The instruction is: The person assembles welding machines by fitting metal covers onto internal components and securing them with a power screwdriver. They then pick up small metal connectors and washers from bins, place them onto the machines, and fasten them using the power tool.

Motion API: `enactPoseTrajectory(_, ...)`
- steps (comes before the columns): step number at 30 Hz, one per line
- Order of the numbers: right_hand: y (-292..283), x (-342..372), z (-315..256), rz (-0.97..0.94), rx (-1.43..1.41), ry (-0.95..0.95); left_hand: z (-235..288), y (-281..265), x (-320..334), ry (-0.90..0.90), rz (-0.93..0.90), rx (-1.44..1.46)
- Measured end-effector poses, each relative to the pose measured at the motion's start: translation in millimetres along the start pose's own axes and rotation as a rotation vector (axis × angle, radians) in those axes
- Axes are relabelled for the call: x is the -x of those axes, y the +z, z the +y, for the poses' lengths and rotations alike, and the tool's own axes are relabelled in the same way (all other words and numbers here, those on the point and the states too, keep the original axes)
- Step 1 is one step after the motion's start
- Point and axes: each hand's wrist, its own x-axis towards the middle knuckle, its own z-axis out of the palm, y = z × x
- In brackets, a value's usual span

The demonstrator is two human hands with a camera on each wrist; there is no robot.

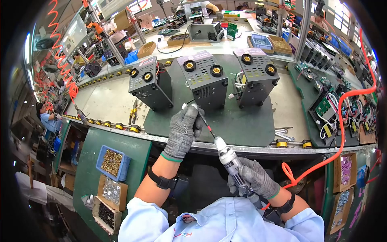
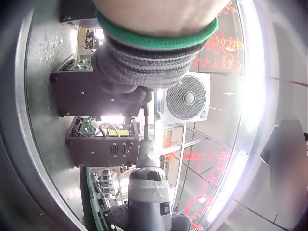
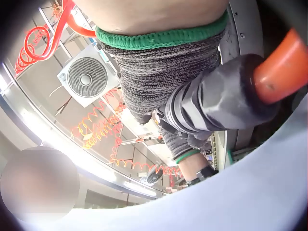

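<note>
My right hand (image 1: 258, 177), in a grey knit glove, grips an air screwdriver (image 1: 231, 163) with white tape round its nose. Its long bit (image 1: 206, 124) slants up to my gloved left hand (image 1: 181, 131), whose curled fingertips pinch around the bit's end; I cannot tell whether a screw is there. Just beyond those fingers stands the middle dark metal machine case (image 1: 203, 78), with two round brass-centred sockets on its upper panel. A white connector (image 1: 184, 106) on a black lead shows by the fingertips. Similar cases stand left (image 1: 149, 82) and right (image 1: 256, 76), the right one with white wires exposed.
An orange air hose (image 1: 342, 121) loops along the right. Yellow-handled pliers (image 1: 133, 113) lie left of the green mat (image 1: 250, 129). A blue bin (image 1: 125, 169) of brass screws and cardboard boxes (image 1: 123, 201) of small hardware sit lower left. Circuit assemblies (image 1: 334, 109) stand at right.
</note>
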Motion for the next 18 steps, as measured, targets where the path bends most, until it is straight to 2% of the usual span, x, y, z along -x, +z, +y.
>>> enactPoseTrajectory(2,3.5,-5.2,-5.2,-0.007,-0.01,-0.035,7.2,-2.8,-6.8,-0.037,0.039,-0.079)
enactPoseTrajectory(4,9.3,-9.2,-16.9,0.01,0.004,-0.043,14.4,-7.2,-17.1,0.051,0.13,-0.066)
enactPoseTrajectory(5,10.8,-11.1,-17.7,0.017,-0.002,-0.076,18.8,-8.9,-20.8,0.02,0.135,-0.028)
enactPoseTrajectory(8,10.0,-15.5,-16.9,0.009,-0.023,-0.07,27.0,-8.8,-16.9,0.039,0.074,-0.105)
enactPoseTrajectory(10,10.6,-14.7,-17.1,0.001,-0.018,-0.062,26.0,-9.4,-18.0,-0.019,0.05,-0.065)
enactPoseTrajectory(15,16.1,-10.4,-12.7,-0.003,-0.038,-0.045,17.0,-14.7,-28.0,-0.181,-0.109,0.347)
enactPoseTrajectory(18,12.2,-6.4,-10.8,-0.022,-0.065,-0.026,13.1,-9.3,-21.7,-0.094,-0.124,0.422)
